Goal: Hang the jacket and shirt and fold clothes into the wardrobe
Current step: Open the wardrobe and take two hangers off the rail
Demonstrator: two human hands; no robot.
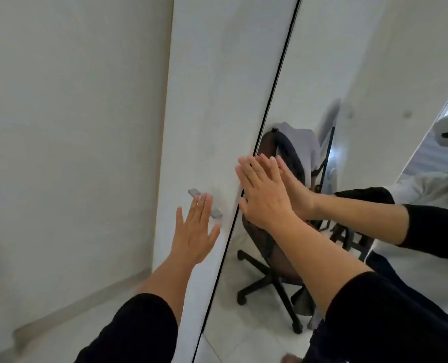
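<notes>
A white wardrobe door (212, 106) fills the middle, with a small grey metal handle (204, 206) on it. Right of it stands a mirrored door (322, 61), divided from the white door by a dark gap. My left hand (195, 231) lies flat with straight fingers on the white door, its fingertips over the handle. My right hand (262, 192) presses flat against the mirrored door's left edge, and its reflection meets it. In the mirror I see a grey garment (301, 142) draped over an office chair (275, 258).
A plain white wall (68, 127) stands to the left, with a pale floor (60, 323) and skirting below. The mirror also reflects my black sleeves and a tiled floor (243, 323).
</notes>
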